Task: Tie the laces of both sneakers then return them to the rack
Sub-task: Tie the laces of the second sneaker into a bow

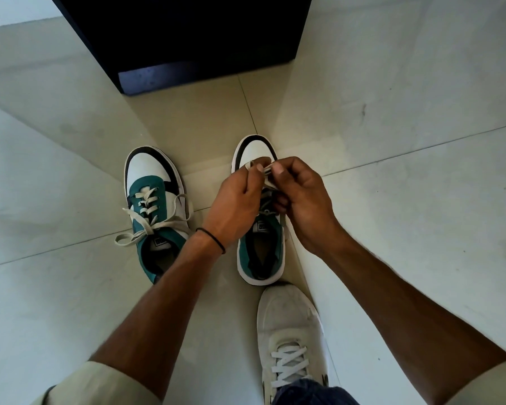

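Pinching the lace (265, 171) over the right sneaker (260, 229): left hand (234, 209) and right hand (301, 200) are both closed on it, fingertips nearly touching above the toe. Left sneaker (155, 211) is set just beside on the floor (392, 141), laces tied in a bow. Dark rack (193, 39) is seen well beyond.

Open tiled floor (406, 200) around both sneakers; dark cabinet (193, 39) just beyond.
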